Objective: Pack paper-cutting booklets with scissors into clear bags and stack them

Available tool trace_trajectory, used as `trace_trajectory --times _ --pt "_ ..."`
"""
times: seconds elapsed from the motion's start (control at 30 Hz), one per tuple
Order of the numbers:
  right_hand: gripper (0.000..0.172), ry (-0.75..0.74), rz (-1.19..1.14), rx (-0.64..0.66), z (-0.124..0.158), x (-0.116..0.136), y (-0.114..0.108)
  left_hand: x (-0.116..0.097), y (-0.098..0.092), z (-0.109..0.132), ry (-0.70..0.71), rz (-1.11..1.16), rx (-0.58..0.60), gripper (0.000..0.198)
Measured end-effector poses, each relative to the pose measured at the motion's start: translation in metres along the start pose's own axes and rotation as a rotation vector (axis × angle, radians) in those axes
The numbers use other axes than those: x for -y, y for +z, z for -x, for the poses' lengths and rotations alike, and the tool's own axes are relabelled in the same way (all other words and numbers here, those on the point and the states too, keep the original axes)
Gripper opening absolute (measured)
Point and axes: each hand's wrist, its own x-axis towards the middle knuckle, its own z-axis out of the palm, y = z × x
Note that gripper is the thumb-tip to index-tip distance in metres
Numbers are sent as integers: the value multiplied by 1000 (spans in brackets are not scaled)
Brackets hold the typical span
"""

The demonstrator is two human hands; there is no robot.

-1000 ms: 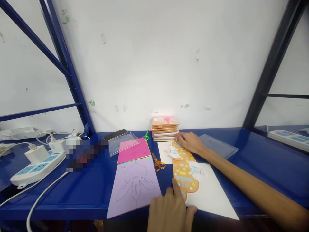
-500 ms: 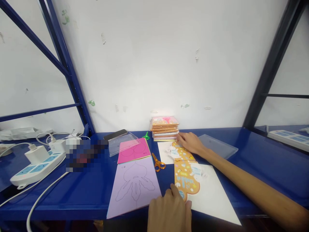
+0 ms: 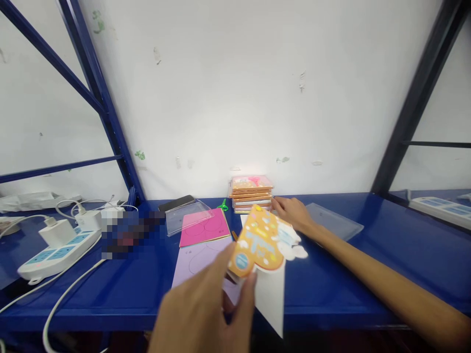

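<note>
My left hand [image 3: 209,304] is closed on the near edge of an orange printed paper sheet [image 3: 261,240], holding it tilted above the desk. The sheet bears a white rabbit and a blue round mark, and white paper hangs below it. My right hand [image 3: 293,213] lies at the right side of a stack of packs [image 3: 253,193], fingers stretched toward its lower corner. Behind the lifted sheet, the corner of a white paper [image 3: 243,219] shows. Left of it lie a pink sheet [image 3: 202,225] and a lilac sheet [image 3: 187,262] with drawn outlines, the lilac one partly covered by my left hand.
Green scissors [image 3: 223,205] lie beside the stack; orange scissors [image 3: 234,236] are mostly hidden. Clear plastic sleeves [image 3: 333,221] lie right, with another [image 3: 176,220] left. A phone [image 3: 177,204] and a white power strip [image 3: 55,255] with cables occupy the left of the blue desk.
My left hand has taken hold of the near orange sheet and raised it off the desk, up and leftward, covering the orange scissors and part of the lilac sheet. My right hand has barely moved.
</note>
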Motion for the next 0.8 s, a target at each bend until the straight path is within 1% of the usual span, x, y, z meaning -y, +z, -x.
trace_trajectory --times 0.07,0.13,0.2,0.23,0.27,0.3,0.33,0.37,0.43,0.47,0.5,0.53,0.6,0.67,0.8 --pt "42 -9 -2 -20 1 4 -5 9 -22 -5 -78 33 -132 46" --pt "40 -41 -10 -38 6 17 -13 22 -42 -12 -214 44 -270 56" --pt "35 -113 -34 -49 18 40 -23 38 -60 -17 -341 28 -415 59" --pt "33 -167 -54 -46 27 55 -28 46 -67 -20 -381 8 -488 59" --pt "31 -235 -82 -43 38 71 -32 53 -75 -21 -403 -7 -540 60" --pt "34 -346 -134 -34 51 88 -35 60 -81 -23 -418 -26 -574 62" --pt "41 -452 -177 -8 65 105 -37 66 -87 -23 -455 -49 -587 63" --pt "52 -535 -202 28 80 121 -37 72 -91 -24 -475 -55 -594 63" --pt "76 -659 -193 81 106 147 -32 78 -98 -25 -501 -72 -589 62" --pt "82 -725 -181 93 116 157 -28 80 -101 -25 -504 -75 -583 62" --pt "83 -770 -162 103 123 165 -23 81 -102 -26 -505 -78 -577 62" --pt "78 -785 -145 107 127 171 -18 81 -103 -26 -505 -78 -572 63" --pt "67 -753 -127 140 127 178 -12 81 -104 -26 -499 -68 -565 65" --pt "59 -701 -128 188 122 181 -10 81 -104 -27 -493 -49 -562 65" --pt "55 -674 -182 231 116 178 -13 84 -105 -28 -506 51 -545 65"
